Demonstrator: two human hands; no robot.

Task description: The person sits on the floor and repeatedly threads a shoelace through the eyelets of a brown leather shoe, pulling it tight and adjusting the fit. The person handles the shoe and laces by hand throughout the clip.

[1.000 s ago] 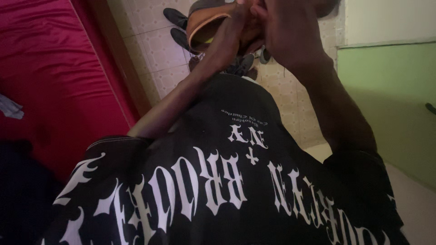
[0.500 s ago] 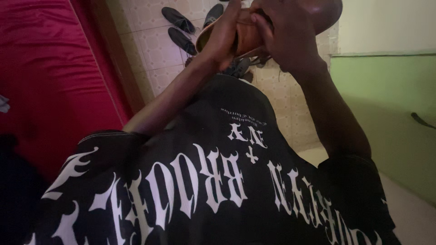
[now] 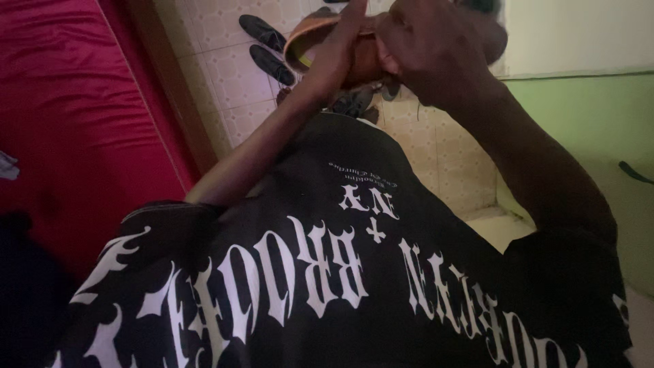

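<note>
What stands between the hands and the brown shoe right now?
Nothing visible. The left hand rests flat against the brown shoe, and the right hand closes on its other end. Other shoes lie apart on the tiled floor.

Dim, underexposed foreground, brighter tiled floor [image 3: 225, 75] beyond, soft motion blur on the raised hands [image 3: 409, 48]

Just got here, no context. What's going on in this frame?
A person in a black printed shirt holds a brown shoe up in front of them with both hands. The left hand has its fingers laid flat across the shoe; the right hand is closed around its other end. Below, dark shoes lie on the tiled floor, beside a red mattress.
</note>
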